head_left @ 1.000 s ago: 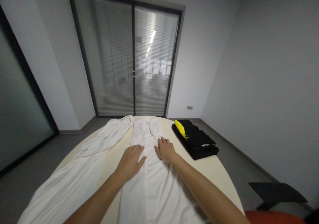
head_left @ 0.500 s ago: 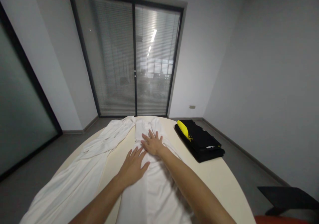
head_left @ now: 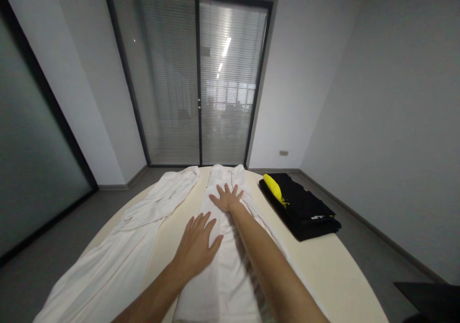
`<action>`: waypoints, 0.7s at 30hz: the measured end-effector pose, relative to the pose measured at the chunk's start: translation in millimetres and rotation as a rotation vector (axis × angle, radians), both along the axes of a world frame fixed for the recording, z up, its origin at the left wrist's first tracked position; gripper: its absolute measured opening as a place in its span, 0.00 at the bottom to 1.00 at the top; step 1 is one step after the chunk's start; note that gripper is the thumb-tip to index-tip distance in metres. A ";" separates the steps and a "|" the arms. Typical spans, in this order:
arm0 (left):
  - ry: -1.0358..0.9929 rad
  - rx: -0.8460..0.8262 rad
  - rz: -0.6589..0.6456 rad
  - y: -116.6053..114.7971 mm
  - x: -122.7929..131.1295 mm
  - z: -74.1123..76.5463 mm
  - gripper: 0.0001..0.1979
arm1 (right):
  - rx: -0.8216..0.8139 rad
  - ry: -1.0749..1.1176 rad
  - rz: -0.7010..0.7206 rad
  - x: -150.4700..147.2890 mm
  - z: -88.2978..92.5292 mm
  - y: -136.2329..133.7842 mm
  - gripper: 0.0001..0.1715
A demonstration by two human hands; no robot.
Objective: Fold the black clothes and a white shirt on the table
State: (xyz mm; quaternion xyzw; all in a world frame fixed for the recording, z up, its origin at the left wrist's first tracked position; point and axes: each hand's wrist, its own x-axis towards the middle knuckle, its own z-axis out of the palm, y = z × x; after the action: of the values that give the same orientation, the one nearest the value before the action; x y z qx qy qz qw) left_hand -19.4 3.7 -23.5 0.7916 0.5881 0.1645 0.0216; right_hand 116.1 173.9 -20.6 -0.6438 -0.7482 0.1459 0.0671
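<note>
A long white garment (head_left: 230,275), folded into a strip, lies lengthwise on the round cream table (head_left: 305,260). My right hand (head_left: 227,200) is flat on its far part with fingers spread. Nearer to me, my left hand (head_left: 197,246) is spread over the garment's left edge, palm down; I cannot tell whether it touches the cloth. Neither hand holds anything. To the left lies a second white garment (head_left: 158,198), loosely laid out and wrinkled, reaching toward the near left edge.
A folded stack of black clothing (head_left: 300,208) with a yellow print (head_left: 273,186) sits at the table's right side. Beyond the table stands a glass partition (head_left: 226,98) with blinds. A dark chair part (head_left: 431,299) shows at lower right.
My two hands have drawn apart: the right lies slightly farther right on the cloth, the left no longer meets it. The whole view has shifted a little.
</note>
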 end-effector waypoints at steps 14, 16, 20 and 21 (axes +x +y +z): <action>0.072 -0.073 -0.028 -6.0 -2.6 -1.2 0.32 | 0.115 -0.169 -0.135 98.7 39.7 -63.0 0.29; 0.071 -0.063 -0.029 -7.2 -1.4 -3.6 0.32 | 0.057 -0.212 -0.152 118.8 43.1 -81.4 0.28; 0.056 -0.017 -0.067 -7.5 -0.1 -5.8 0.31 | -0.020 -0.248 -0.164 146.0 45.6 -113.3 0.24; 0.051 -0.006 -0.100 -7.9 -0.3 -5.2 0.30 | -0.029 -0.248 -0.162 149.8 45.6 -119.3 0.22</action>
State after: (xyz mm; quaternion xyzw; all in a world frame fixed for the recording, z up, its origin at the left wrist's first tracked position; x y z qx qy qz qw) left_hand -19.7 -4.1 -28.7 0.8239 0.5485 0.1413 0.0172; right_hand 265.9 54.6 25.0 -0.7160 -0.6941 0.0701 -0.0239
